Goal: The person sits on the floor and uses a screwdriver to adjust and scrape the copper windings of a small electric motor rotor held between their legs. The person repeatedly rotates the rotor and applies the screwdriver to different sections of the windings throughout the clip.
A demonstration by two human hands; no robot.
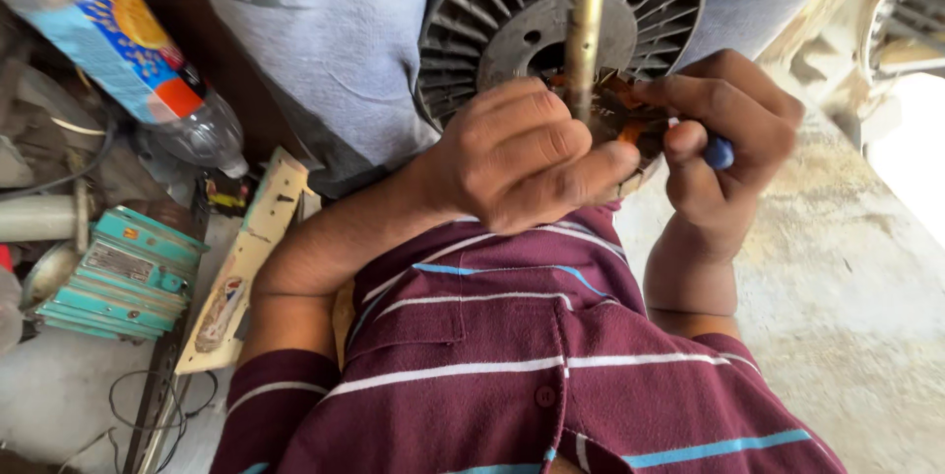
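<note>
— So, where is the motor [492, 21] sitting?

— Up against the person's lap, at the top of the view: a round grey casing with slotted vents, its brass-coloured shaft [585, 26] pointing up toward the camera. Orange-brown windings [620, 105] show just beside the shaft's base.

— And the left hand [517, 164]?

— It comes in from the lower left, forearm bent across a maroon striped shirt [512, 356]. The wrist is cocked and the fingers [536, 144] are curled together over the casing's rim at the shaft's foot, the thumb lying along the lower edge. It looks like a grip on the motor's edge, though the fingertips themselves are hidden.

— The right hand [724, 139]?

— Raised from below, wrist nearly upright. Its fingers are folded tight round a tool with a blue handle [719, 152]; only the handle's end shows. The fingertips reach toward the windings, close to the shaft.

— What lies around?

— To the left, a plastic bottle [118, 51] with a blue label lies tilted, near a teal metal part [128, 277] and a pale flat strip [246, 257]. Loose wires [148, 405] trail on the floor [847, 316] below them.
</note>
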